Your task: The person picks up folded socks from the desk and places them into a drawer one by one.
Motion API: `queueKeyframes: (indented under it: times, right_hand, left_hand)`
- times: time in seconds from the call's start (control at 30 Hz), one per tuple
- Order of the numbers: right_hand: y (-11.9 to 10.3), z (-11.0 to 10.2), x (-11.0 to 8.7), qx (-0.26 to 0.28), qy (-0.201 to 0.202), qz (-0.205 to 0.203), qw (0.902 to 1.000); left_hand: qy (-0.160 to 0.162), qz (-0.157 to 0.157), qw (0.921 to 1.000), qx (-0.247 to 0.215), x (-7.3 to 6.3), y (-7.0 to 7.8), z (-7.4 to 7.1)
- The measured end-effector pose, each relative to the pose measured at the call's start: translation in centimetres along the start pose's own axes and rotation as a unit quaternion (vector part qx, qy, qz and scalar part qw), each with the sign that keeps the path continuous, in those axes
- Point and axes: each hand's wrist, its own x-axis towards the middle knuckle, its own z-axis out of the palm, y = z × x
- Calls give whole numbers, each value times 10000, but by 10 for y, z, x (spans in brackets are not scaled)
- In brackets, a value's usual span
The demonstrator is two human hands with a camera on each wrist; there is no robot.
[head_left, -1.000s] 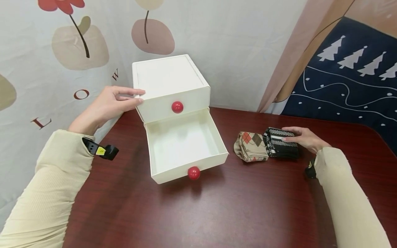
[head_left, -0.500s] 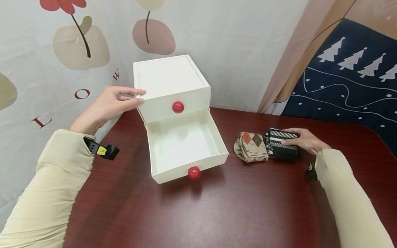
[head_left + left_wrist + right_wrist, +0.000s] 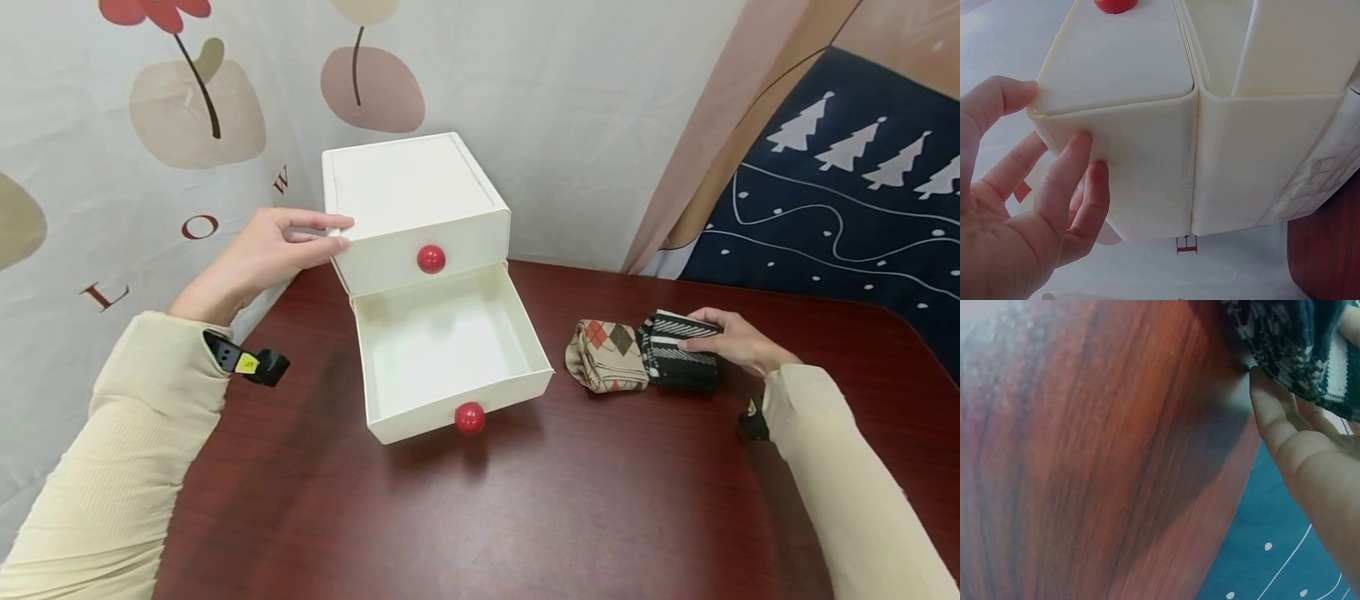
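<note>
In the head view, my left hand (image 3: 262, 258) rests its fingers against the front left corner of a white two-drawer box (image 3: 412, 179). The left wrist view shows its thumb and fingers (image 3: 1063, 181) spread over that corner. Below the shut upper drawer with its red knob (image 3: 431, 259), the lower drawer (image 3: 450, 408) is pulled out, bare inside. On the right, my right hand (image 3: 738, 342) pinches the right end of folded black-and-white socks (image 3: 678, 358), whose near edge tilts up. Beside them lie folded beige argyle socks (image 3: 607, 358). In the right wrist view, fingers (image 3: 1279, 425) are under the patterned knit.
The box and socks are on a dark red wooden table (image 3: 525, 508). Behind stands a pale printed curtain (image 3: 562, 125), with a navy cloth (image 3: 825, 208) bearing white trees at the right. The lower drawer's red knob (image 3: 469, 418) juts toward the front.
My right hand has closed its thumb and fingers on the black-and-white socks and tipped their far edge up slightly. The left hand and the box have stayed in place.
</note>
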Motion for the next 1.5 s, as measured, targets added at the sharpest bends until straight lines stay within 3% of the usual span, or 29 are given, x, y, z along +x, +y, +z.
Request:
queueKeyframes:
  times: [0.33,0.67,0.97,1.2,1.5]
  right_hand:
    - [-6,2,-6,303,19,-45,9995]
    - [-20,2,-18,124,90,-303,9994]
    - [-37,-7,-30,-8,180,-777,9968]
    - [-54,-11,-41,255,101,-1500,9883]
    - [-102,-19,-60,-36,105,-2261,9741]
  left_hand:
    - [-22,-36,10000,47,1,-1,0]
    - [-26,-68,10000,25,1,1,1]
    - [-54,-33,10000,24,2,-1,0]
    - [-53,-23,10000,55,1,-1,0]
    - [-74,-12,9999,93,1,-2,-1]
